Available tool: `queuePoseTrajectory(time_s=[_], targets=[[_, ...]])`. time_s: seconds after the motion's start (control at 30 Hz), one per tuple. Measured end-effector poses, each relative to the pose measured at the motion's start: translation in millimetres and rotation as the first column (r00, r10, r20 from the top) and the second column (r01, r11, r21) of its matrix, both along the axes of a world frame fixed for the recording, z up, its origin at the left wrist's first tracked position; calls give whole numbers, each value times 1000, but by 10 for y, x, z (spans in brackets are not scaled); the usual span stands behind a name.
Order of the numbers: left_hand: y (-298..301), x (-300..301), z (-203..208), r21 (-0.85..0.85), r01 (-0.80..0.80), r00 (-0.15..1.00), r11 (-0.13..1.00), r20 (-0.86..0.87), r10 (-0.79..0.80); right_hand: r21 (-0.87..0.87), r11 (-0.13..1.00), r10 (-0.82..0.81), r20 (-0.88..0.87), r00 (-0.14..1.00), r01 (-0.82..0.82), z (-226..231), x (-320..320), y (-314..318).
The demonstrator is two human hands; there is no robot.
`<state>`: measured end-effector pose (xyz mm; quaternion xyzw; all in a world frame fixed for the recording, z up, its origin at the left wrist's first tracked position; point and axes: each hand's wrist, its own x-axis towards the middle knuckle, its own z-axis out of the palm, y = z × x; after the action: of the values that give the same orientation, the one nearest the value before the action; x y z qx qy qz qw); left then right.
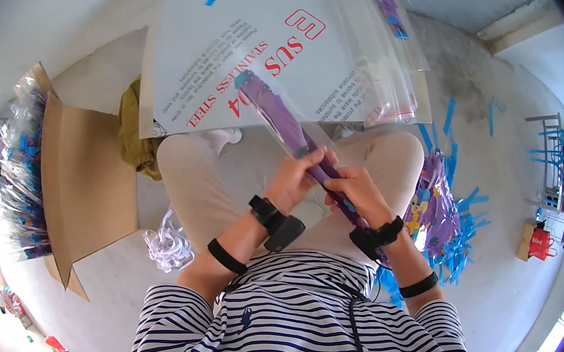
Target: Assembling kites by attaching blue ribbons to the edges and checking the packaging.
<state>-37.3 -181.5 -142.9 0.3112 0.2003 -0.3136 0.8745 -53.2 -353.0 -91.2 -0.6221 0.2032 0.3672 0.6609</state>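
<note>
A long, narrow bundle of folded purple foil [275, 110] with a blue tip slants from my lap up over the near edge of the white board. See-through plastic shows along its upper part. My left hand [294, 180] pinches the bundle around its middle, thumb on top. Just below and to the right, my right hand [356, 191] grips its lower part, with the thumb lying across it. The lower end runs past my right hand toward the wrist, where it is partly hidden.
The white printed board [209, 44] lies ahead, with clear plastic bags [387, 86] on its right. An open cardboard box [88, 175] of wrapped packets stands left, near white ribbon [167, 245]. Purple printed foil [433, 203] and blue strips [467, 223] lie right of my leg.
</note>
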Motion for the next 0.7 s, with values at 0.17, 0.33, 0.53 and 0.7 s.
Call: queuePoseTrajectory(time_s=[0.17,0.33,0.53,0.7], targets=[[299,56,-79,-44,41,999,998,-26,-42,42,999,-1,33,999,0,-111,94,99],[460,332,-300,-88,-133,988,987,63,139,35,999,10,3,1000,-11,-106,70,204],[356,346,-306,-105,-191,982,976,-19,190,0,995,103,51,993,-103,25,6,128],[586,487,-230,-83,-272,961,959,-84,265,-35,986,164,4,986,-164,255,-410,-281]])
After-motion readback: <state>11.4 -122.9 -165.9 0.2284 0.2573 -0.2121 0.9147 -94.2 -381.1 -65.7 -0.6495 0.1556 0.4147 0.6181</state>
